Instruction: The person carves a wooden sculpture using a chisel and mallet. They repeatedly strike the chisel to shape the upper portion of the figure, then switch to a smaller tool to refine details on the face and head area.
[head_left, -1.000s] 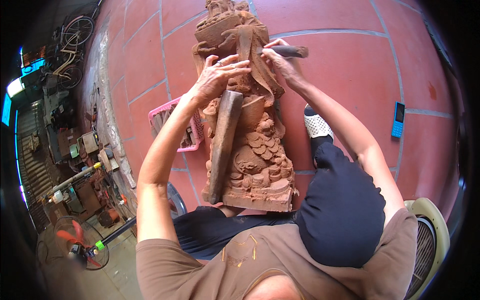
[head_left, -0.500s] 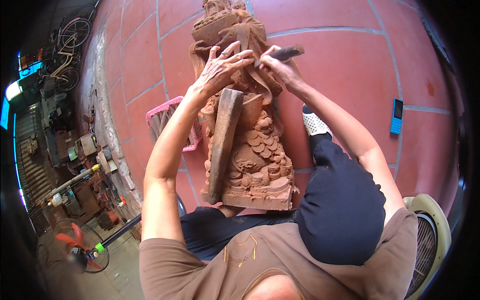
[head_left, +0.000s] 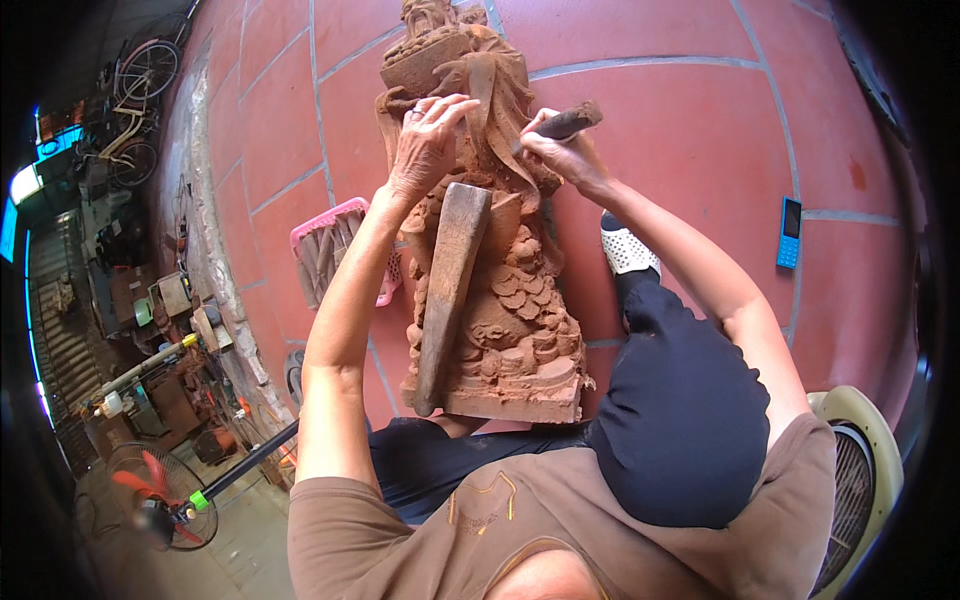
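A reddish-brown carved wooden statue (head_left: 515, 290) lies lengthwise on the floor before me, its figure end farthest away and its flat base nearest. My right hand (head_left: 565, 155) grips a chisel (head_left: 570, 121); the dark handle sticks out above the fist, and the tip points down at the statue's right edge, mostly hidden by the fingers. Over the carved drapery on the left is my left hand (head_left: 430, 145), its fingers bent loosely and pointing right, holding nothing visible. A tapered wooden mallet (head_left: 452, 290) rests along the statue's lower left part, untouched.
Left of the statue stands a pink plastic basket (head_left: 330, 215) holding several tools, partly behind my left forearm. A blue phone (head_left: 790, 232) lies on the red tiles (head_left: 680, 130) at right. A fan (head_left: 160, 495) and clutter fill the lower left. A cream-framed object (head_left: 865, 450) stands at lower right.
My left hand has drawn back to the left, away from the chisel, its spread fingers coming closer together. My right hand keeps its grip on the chisel, having moved slightly down.
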